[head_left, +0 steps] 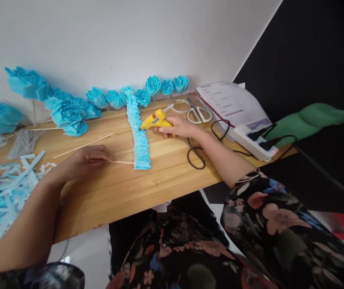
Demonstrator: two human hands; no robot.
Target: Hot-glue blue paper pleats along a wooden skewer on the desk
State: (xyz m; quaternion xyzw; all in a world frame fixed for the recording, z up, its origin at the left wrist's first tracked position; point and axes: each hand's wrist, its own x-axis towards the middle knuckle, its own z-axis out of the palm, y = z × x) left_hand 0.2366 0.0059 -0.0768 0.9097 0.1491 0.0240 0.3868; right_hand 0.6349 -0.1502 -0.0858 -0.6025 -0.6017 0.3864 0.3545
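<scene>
My left hand (84,160) rests on the wooden table (166,180), its fingers pinched on a thin wooden stick (123,162). The stick's far end meets the bottom of a long strip of folded blue ribbon (138,132) that lies across the table. My right hand (180,127) grips a yellow glue gun (154,120), with its nozzle pointing left at the upper part of the ribbon strip.
Several blue ribbon roses (69,108) lean against the white wall. White-handled scissors (196,112), papers (232,102), a white power strip (254,142) and a black cable (196,154) lie on the right. Ribbon scraps (6,188) cover the left end. Spare sticks (83,145) lie nearby.
</scene>
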